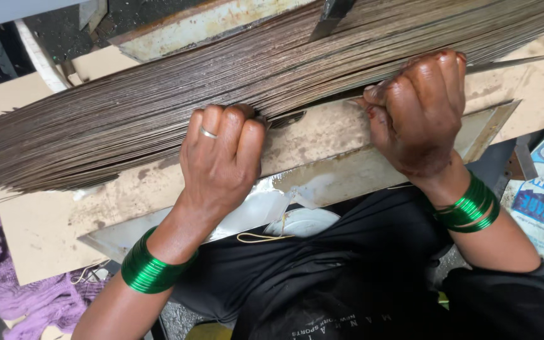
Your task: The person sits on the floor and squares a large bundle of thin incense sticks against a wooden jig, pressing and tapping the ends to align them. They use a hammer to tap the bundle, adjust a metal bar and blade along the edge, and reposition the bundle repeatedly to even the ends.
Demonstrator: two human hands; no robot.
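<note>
Your left hand was clenched on the near edge of the long bundle of thin brown sticks, and your right hand gripped the same bundle further along. I think this kept the sticks together. The bundle lay across the stained board, from its left edge to the far right corner, above the metal strip.

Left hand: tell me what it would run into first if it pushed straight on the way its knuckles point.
The left hand points up-frame, its fingers already curled against the long bundle of thin brown sticks. That bundle is the first thing met; the metal plate lies beyond, though depth is unclear.
</note>
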